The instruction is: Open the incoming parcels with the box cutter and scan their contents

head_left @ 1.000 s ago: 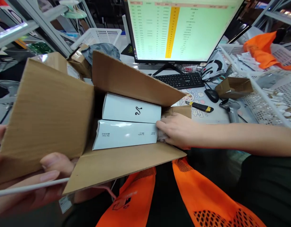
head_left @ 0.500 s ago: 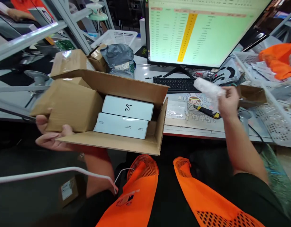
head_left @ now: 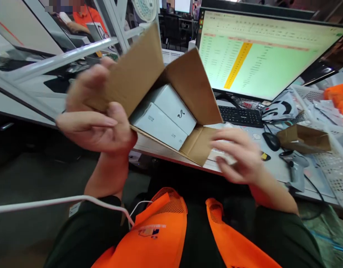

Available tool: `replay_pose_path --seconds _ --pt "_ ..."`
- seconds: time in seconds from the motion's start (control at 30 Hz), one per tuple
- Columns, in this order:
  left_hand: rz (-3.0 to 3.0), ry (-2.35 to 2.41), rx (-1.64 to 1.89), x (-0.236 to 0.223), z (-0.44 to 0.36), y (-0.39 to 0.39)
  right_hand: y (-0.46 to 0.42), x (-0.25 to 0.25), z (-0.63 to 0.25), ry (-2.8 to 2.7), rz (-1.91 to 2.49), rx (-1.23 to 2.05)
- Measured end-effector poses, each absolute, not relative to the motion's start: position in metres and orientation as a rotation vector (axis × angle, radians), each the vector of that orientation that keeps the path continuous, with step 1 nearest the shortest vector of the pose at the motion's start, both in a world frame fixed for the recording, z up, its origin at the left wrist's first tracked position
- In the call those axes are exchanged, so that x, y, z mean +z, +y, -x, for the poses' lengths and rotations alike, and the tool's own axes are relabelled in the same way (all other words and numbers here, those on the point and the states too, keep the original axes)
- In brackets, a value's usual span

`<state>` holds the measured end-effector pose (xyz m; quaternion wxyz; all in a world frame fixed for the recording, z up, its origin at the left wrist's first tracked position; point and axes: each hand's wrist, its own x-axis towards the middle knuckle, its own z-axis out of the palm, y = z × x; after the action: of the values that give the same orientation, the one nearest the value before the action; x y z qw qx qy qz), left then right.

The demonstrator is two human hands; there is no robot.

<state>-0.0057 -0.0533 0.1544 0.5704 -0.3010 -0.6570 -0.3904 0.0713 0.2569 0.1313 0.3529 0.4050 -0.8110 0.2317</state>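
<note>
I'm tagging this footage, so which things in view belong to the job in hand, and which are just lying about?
In hand:
- cardboard box, its flap held by the left hand
- two pale boxes inside
- right hand, blurred, near the other end

Apparently lying about:
- keyboard
- mouse
- grey scanner
- small carton

1 head-worn view from above, forward and down, close over the open carton (head_left: 196,85)

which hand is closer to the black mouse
Right. The right hand is left of the black mouse in the view, apart from it; the left hand is much farther left, gripping the cardboard box.
</note>
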Motion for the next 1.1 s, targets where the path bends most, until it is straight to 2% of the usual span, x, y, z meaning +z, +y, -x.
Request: replay_pose_path --seconds 0.13,0.27,0.53,0.77,0.83,0.93,1.1 --pt "1.091 -1.502 -0.811 0.132 0.012 -0.026 0.181 0.116 -0.013 -2.322 -1.095 0.479" --pt "0.969 -1.731 -0.958 0.112 0.012 -0.014 0.168 0.075 0.025 -2.471 -1.1 0.43" --pt "1.107 -1.86 -0.694 0.128 0.006 -0.023 0.206 0.007 -0.052 -2.422 -0.95 0.578" --pt "0.731 -1.86 -0.82 0.111 0.089 -0.04 0.209 -0.085 -0.089 -2.505 -0.595 0.79" --pt "0.647 -1.857 -0.834 0.106 0.106 -0.045 0.204 -0.088 -0.081 -2.515 -0.422 0.882" --pt "0.59 -1.853 -0.773 0.104 0.109 -0.049 0.197 -0.064 -0.061 -2.447 -0.243 0.871" --pt "0.622 -1.862 -0.686 0.108 0.088 -0.048 0.187 -0.007 -0.024 -2.474 -0.537 0.71"
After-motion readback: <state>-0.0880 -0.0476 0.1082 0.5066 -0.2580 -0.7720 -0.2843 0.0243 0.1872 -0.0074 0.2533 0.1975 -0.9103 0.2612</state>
